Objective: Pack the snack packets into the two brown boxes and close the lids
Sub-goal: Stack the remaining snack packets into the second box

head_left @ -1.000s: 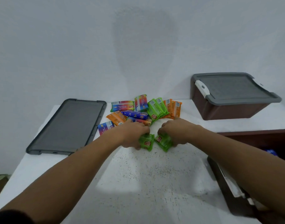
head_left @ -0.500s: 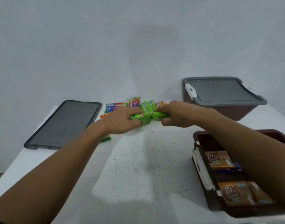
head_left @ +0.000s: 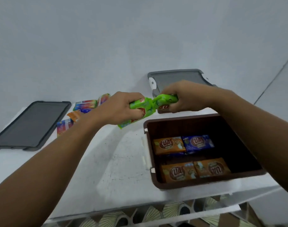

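The green snack packets [head_left: 140,110], now lifted off the counter [head_left: 107,169], are gripped by the left hand [head_left: 123,108] and right hand [head_left: 182,97] just beyond the open brown box [head_left: 203,122], so they are judged ready for packing.

The light is soft and even, cool in tone, with no hard beam anywhere; the wall [head_left: 107,38] reads pale grey-blue and slightly dull toward twelve o'clock. Faint shadows of the arms lie on the white table [head_left: 120,169], soft-edged. The open brown box [head_left: 158,181] is dark inside at its far wall, yet the packets in it stay readable. No glare shows. Motion blur smears the whole frame, worst along the table's near edge at six o'clock. Wide-angle stretch bends the forearms at seven and four o'clock.
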Demonstrator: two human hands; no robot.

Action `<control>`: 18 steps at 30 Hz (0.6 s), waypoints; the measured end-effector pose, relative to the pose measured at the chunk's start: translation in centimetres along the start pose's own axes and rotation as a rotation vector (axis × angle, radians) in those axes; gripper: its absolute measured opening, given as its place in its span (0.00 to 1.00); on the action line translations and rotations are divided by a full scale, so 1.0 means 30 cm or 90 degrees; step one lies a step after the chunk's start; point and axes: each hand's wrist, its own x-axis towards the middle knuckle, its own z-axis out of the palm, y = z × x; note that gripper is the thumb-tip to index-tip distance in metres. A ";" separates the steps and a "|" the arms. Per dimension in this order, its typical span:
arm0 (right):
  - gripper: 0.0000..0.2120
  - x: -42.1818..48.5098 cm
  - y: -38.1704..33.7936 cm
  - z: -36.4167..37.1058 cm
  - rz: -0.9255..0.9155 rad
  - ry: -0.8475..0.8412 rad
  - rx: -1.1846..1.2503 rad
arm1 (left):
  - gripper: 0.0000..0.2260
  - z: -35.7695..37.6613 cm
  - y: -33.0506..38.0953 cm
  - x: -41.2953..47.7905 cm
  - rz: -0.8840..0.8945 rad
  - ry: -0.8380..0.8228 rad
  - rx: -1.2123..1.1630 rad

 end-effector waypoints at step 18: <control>0.12 -0.211 0.307 0.105 0.046 -0.166 -0.025 | 0.12 0.342 0.186 0.129 0.006 -0.209 0.147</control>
